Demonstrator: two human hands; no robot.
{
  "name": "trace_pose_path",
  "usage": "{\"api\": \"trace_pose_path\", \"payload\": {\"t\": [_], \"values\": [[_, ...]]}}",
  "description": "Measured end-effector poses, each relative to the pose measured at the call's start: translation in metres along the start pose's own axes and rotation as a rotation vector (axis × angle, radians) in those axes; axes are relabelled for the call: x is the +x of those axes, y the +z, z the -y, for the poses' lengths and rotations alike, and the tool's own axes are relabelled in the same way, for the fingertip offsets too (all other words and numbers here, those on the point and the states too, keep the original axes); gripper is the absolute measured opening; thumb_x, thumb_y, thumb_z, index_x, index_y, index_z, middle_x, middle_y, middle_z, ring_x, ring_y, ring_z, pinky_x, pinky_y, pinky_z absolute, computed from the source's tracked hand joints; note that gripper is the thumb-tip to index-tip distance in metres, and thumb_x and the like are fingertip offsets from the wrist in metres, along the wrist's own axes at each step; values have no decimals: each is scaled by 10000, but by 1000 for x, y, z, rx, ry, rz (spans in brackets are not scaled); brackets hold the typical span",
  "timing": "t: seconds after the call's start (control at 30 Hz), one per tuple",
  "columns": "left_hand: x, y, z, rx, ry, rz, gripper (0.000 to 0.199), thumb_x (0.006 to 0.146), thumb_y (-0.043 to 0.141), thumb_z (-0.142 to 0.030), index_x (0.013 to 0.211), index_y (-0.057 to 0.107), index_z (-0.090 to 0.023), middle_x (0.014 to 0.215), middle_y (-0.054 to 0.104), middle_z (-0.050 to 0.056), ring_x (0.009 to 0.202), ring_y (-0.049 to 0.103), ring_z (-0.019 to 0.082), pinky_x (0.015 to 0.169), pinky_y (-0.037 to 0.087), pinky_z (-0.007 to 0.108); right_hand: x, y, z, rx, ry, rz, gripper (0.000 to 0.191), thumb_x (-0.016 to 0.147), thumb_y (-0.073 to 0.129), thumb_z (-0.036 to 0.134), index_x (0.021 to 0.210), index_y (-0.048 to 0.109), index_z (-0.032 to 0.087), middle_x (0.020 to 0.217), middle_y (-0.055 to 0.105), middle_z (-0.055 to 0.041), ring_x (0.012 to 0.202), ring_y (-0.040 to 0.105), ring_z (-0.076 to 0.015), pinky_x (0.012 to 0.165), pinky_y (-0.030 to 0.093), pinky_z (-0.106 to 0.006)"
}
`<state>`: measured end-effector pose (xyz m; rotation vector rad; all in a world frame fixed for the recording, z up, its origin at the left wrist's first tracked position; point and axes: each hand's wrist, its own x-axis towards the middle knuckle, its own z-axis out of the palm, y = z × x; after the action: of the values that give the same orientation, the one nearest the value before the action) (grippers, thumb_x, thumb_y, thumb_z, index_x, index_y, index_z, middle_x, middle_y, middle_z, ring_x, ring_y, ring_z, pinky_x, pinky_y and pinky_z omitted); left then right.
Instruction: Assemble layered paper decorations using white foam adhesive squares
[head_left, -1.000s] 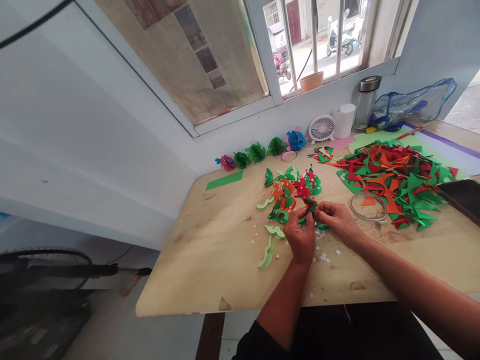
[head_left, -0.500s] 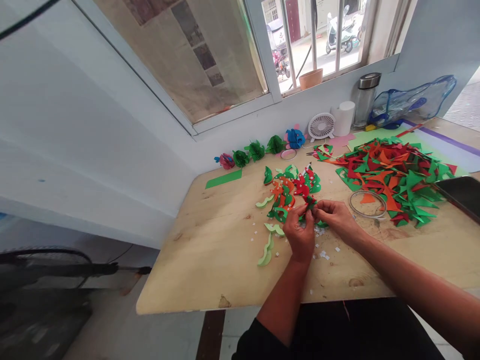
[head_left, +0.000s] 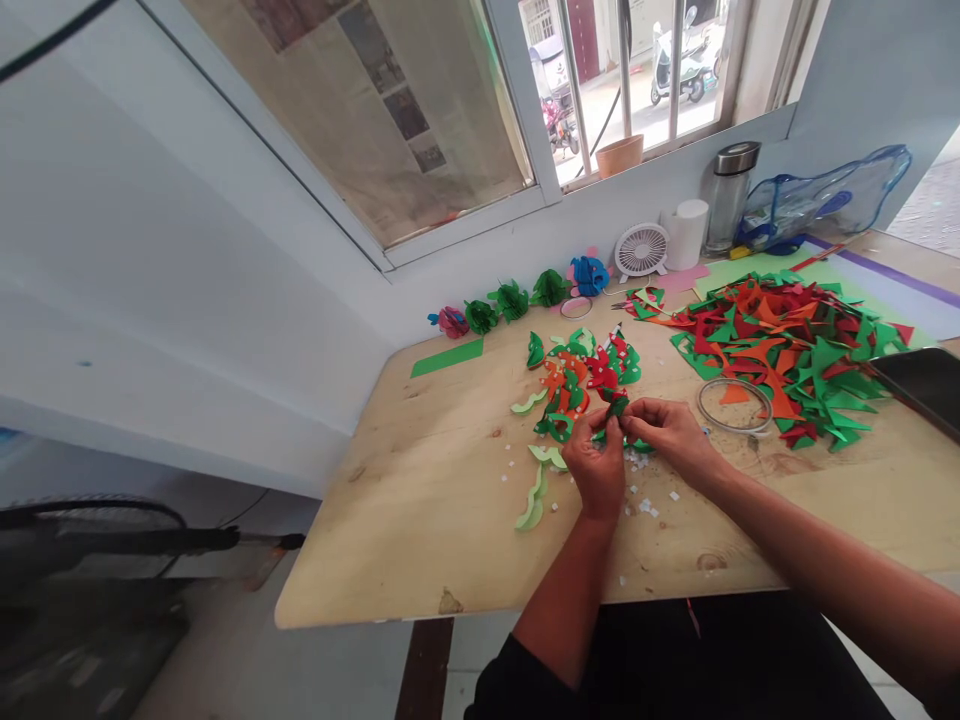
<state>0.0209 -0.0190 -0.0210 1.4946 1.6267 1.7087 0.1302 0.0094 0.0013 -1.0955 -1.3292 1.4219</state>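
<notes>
Between my fingertips is a small dark green paper piece (head_left: pixel 617 407). My left hand (head_left: pixel 596 455) pinches it from the left. My right hand (head_left: pixel 669 432) meets it from the right, thumb and fingers pressed together at its edge. Just beyond my hands lie red paper pieces (head_left: pixel 602 372) and orange paper pieces (head_left: pixel 556 377), dotted with small white squares. Pale green wavy strips (head_left: pixel 532 500) lie left of my left hand. White paper bits (head_left: pixel 646 508) are scattered on the wood below my hands. My fingers hide part of the held piece.
A heap of red, orange and green scraps (head_left: pixel 787 340) covers the right side, with a tape roll (head_left: pixel 735 405) and a phone (head_left: pixel 919 385) beside it. Folded paper figures (head_left: pixel 512 300), a small fan (head_left: pixel 642 250) and a glass bottle (head_left: pixel 731 200) line the wall.
Both hands have shifted very slightly left. The held piece has turned: red showed on it before, and now mostly dark green shows. The things on the table lie as before.
</notes>
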Motion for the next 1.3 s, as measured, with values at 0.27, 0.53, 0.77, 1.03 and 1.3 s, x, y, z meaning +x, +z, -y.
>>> {"api": "trace_pose_path", "payload": {"t": [0.27, 0.53, 0.77, 1.03, 1.3], "values": [[-1, 3, 3, 15, 78, 6, 183, 800, 559, -251, 898, 680, -156, 860, 703, 78, 820, 658, 180, 796, 515, 330, 2, 0, -6, -84, -18, -71, 203, 632, 597, 370, 595, 569, 173, 507, 528, 23, 471, 438, -100, 453, 332, -229], [-2, 3, 3, -34, -5, 24, 188, 782, 574, -261, 885, 684, -149, 860, 708, 83, 820, 660, 187, 803, 515, 343, 0, 0, -6, -167, -83, -106, 122, 630, 531, 270, 550, 517, 178, 481, 431, 44, 456, 346, -84, 437, 262, -226], [2, 6, 5, -257, -265, 43, 214, 726, 610, -287, 832, 684, -116, 781, 707, 73, 724, 662, 171, 687, 529, 287, 1, 0, -2, -129, -69, -67, 118, 624, 535, 273, 552, 510, 183, 494, 459, 33, 478, 384, -97, 452, 298, -227], [4, 7, 5, -338, -301, 23, 187, 697, 627, -270, 773, 669, -104, 725, 689, 64, 661, 637, 151, 654, 516, 277, 0, 1, -3, -149, -79, -71, 114, 640, 551, 270, 575, 521, 181, 494, 474, 37, 466, 397, -95, 441, 296, -227], [10, 4, 0, -431, -438, 10, 139, 659, 642, -243, 706, 635, -112, 620, 650, 22, 562, 594, 112, 585, 485, 233, -1, -6, -2, -197, -132, -139, 172, 725, 572, 334, 757, 604, 168, 641, 591, -12, 570, 510, -135, 516, 402, -248]]}}
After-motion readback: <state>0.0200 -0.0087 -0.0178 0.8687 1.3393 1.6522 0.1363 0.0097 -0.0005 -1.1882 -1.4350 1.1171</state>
